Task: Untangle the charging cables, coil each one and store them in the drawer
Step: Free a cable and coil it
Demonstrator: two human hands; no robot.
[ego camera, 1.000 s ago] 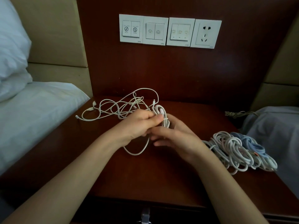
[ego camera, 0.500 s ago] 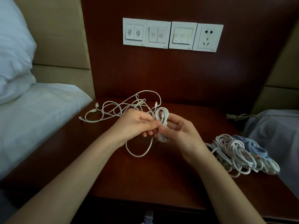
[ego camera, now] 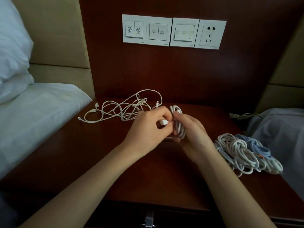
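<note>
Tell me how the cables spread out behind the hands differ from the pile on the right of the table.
The loose cables sprawl in wide, crossing loops with plug ends sticking out; the right pile is wound into compact bundles. The loose cables are all white; the right pile also holds light-blue cable. Both rest on the dark wooden table.

Inspector: Status of the drawer (ego camera: pixel 181 217)?
Clerk: Only its handle (ego camera: pixel 149 218) shows. The near edge cuts off the rest.
Inspector: And the coil (ego camera: pixel 178 124)?
Clerk: Partly covered by the right grip (ego camera: pixel 193 132); loops uncountable. The plug (ego camera: pixel 164 122) in the left grip (ego camera: pixel 146 130) is too small to type.
Inspector: Elsewhere?
Clerk: The switch labels (ego camera: pixel 134 29) are unreadable. In the tangle (ego camera: pixel 121 109), the cable number is indeterminable. The far-right cord (ego camera: pixel 238 115) goes out of sight behind grey bedding (ego camera: pixel 279 129). The pillow (ego camera: pixel 11 46) is cut by the left edge.
</note>
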